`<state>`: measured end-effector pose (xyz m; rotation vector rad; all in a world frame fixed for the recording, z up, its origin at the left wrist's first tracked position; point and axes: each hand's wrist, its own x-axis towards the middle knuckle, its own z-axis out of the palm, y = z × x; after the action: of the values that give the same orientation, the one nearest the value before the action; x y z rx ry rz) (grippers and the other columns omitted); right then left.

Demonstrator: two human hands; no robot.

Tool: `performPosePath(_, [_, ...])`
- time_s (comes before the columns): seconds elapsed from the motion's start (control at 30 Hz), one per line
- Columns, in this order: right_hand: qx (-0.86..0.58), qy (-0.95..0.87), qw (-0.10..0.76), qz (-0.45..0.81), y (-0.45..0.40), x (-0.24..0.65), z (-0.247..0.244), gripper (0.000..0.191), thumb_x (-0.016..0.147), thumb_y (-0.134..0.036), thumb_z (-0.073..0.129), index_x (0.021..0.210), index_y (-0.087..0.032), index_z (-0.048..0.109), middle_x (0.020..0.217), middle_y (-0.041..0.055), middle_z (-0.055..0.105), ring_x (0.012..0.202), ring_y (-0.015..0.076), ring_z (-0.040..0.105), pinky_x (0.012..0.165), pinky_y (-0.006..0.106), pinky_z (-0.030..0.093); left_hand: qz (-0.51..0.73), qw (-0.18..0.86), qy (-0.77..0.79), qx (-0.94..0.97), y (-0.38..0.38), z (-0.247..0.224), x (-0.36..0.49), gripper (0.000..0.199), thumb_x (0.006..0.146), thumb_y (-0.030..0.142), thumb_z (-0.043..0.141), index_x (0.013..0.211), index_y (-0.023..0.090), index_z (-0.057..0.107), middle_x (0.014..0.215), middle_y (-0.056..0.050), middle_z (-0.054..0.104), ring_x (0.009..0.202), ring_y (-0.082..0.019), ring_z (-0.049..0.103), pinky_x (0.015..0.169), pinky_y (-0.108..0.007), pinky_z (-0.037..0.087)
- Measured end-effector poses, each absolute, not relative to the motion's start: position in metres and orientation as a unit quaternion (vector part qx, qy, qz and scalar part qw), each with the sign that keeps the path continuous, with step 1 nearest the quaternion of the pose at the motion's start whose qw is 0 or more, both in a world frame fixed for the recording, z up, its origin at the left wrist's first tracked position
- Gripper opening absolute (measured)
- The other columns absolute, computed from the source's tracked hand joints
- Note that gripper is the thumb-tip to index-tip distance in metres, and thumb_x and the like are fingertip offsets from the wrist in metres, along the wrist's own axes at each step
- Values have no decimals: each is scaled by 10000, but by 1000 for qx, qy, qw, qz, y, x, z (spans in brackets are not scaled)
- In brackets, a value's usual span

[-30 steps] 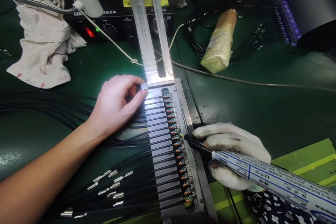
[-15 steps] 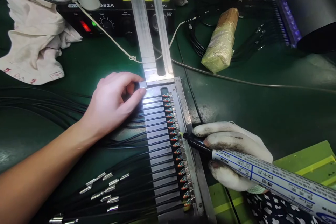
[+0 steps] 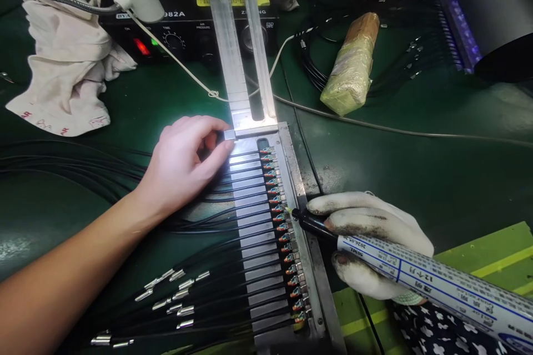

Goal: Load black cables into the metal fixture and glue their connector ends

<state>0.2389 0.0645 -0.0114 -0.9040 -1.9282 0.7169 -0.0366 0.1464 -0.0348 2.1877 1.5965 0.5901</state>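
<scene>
My bare left hand point(image 3: 187, 158) pinches a small metal block point(image 3: 230, 135) at the upper left corner of a metal fixture point(image 3: 256, 244). A row of small connectors point(image 3: 277, 199) with coloured wires lies along the fixture, each on a black cable point(image 3: 250, 234) running left. My right hand point(image 3: 375, 227), in a stained white glove, grips a large printed dispensing tube point(image 3: 416, 272) with a black nozzle. Its fine yellowish tip is at the connectors near the middle of the row; whether it touches one is unclear.
A black control box point(image 3: 183, 39) with a red light stands behind, beside white cloth point(image 3: 66, 66). A wrapped block point(image 3: 352, 66) lies at the back right, near a dark cylinder point(image 3: 495, 16). Metal cable ends point(image 3: 183, 294) lie lower left; a green mat point(image 3: 495, 255) is at right.
The fixture, my left hand and the block have shifted slightly right in view. The tube tip stays near the middle connectors, and both grips are unchanged.
</scene>
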Motion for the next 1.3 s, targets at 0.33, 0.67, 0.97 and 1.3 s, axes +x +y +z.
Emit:
performPosePath(0.33, [-354, -775, 432, 295, 64, 241, -12, 180, 825, -263, 684, 954, -137, 671, 970, 112, 747, 902, 217, 737, 759, 323, 642, 197, 189, 571, 774, 146, -33, -35, 228, 907, 394, 545, 1014, 213, 636, 793, -4, 570, 774, -190, 525, 677, -316, 403])
performPosePath(0.67, [-346, -776, 439, 291, 64, 240, -10, 164, 829, -246, 674, 945, -130, 668, 931, 116, 748, 876, 222, 744, 744, 315, 645, 204, 187, 564, 778, 146, -35, -37, 220, 906, 399, 556, 1012, 221, 629, 793, -3, 569, 766, -188, 525, 674, -317, 412])
performPosePath(0.97, [-359, -777, 424, 295, 66, 240, -10, 183, 819, -268, 674, 963, -155, 664, 958, 109, 750, 865, 237, 744, 711, 344, 652, 209, 187, 566, 775, 146, -34, -37, 232, 899, 400, 561, 1008, 210, 639, 776, -5, 563, 756, -186, 519, 647, -307, 399])
performPosePath(1.3, [-354, -788, 432, 260, 59, 243, -2, 198, 843, -266, 664, 1015, -170, 645, 972, 95, 749, 903, 239, 741, 740, 342, 648, 201, 191, 572, 772, 146, -33, -36, 250, 896, 429, 543, 1009, 225, 634, 784, -17, 570, 758, -194, 518, 588, -285, 375])
